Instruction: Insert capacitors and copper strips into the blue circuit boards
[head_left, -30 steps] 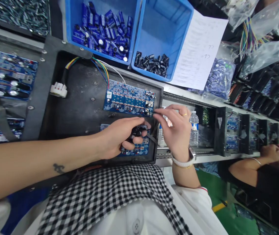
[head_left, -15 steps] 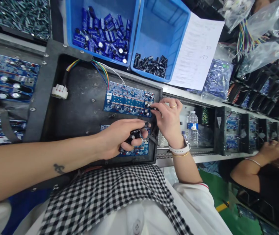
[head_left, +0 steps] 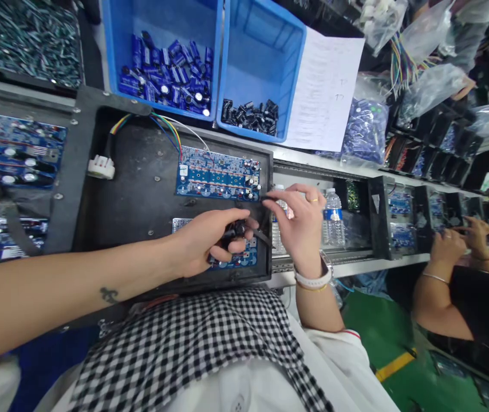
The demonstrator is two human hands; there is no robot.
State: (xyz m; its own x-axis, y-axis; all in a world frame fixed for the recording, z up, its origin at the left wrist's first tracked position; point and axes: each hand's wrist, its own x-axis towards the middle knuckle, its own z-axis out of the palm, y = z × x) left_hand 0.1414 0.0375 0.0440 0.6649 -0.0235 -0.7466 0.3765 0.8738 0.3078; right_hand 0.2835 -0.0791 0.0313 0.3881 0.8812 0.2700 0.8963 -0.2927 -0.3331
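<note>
My left hand (head_left: 223,237) is curled around several black capacitors (head_left: 232,230), above the lower blue circuit board (head_left: 247,256), which it partly covers. My right hand (head_left: 294,214) pinches a small black part (head_left: 267,198) between thumb and forefinger, just off the right edge of the upper blue circuit board (head_left: 216,174). That board lies flat in a black tray (head_left: 128,212), with coloured wires (head_left: 169,130) at its top left corner. Small round components stand near the board's right end.
Blue bins of blue capacitors (head_left: 171,71) and black capacitors (head_left: 251,117) stand behind the tray, beside a paper sheet (head_left: 324,91). Water bottles (head_left: 334,217) are on the right. Another person's hands (head_left: 450,246) work farther right. More boards (head_left: 12,149) lie left.
My right hand has drawn back from the upper board's right end to beside it, still pinching a dark part. My left hand keeps its capacitors. The view has shifted slightly.
</note>
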